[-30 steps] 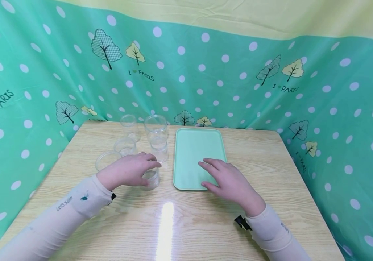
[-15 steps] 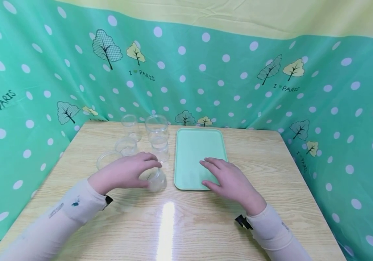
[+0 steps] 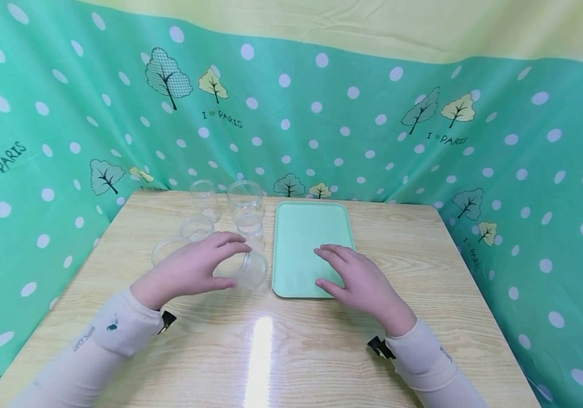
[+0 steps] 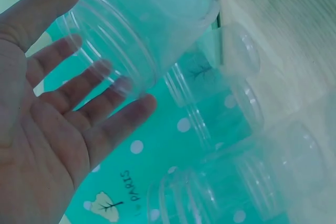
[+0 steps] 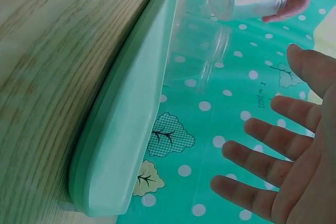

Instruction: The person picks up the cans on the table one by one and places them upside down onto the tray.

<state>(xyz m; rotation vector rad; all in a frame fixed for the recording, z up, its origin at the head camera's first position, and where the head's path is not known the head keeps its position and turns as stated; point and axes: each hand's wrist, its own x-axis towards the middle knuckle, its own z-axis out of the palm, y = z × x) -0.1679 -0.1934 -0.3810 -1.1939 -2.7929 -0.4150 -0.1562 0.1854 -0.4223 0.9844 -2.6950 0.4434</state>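
My left hand (image 3: 191,267) grips a clear plastic jar (image 3: 254,270) near its rim, thumb on one side and fingers on the other. Tipped onto its side above the table, the jar has its mouth toward the palm and its base toward the tray. The left wrist view shows the ridged neck of this jar (image 4: 113,35) against the fingertips. My right hand (image 3: 362,286) hovers over the near right part of a light green tray (image 3: 303,226), fingers spread and holding nothing. Just left of the tray stands a small clear jar (image 3: 250,228), partly overlapped by the held one.
Several more clear containers stand on the left of the wooden table (image 3: 403,238): a tall jar (image 3: 204,201) and a wide jar (image 3: 245,195) at the back, a low one (image 3: 196,226) before them. A wide jar (image 3: 166,248) is partly hidden behind my left hand. A polka-dot curtain (image 3: 352,113) encloses the table.
My left hand has lifted the jar from the table and tipped it sideways, its base swinging right toward the tray. The right hand has barely moved.
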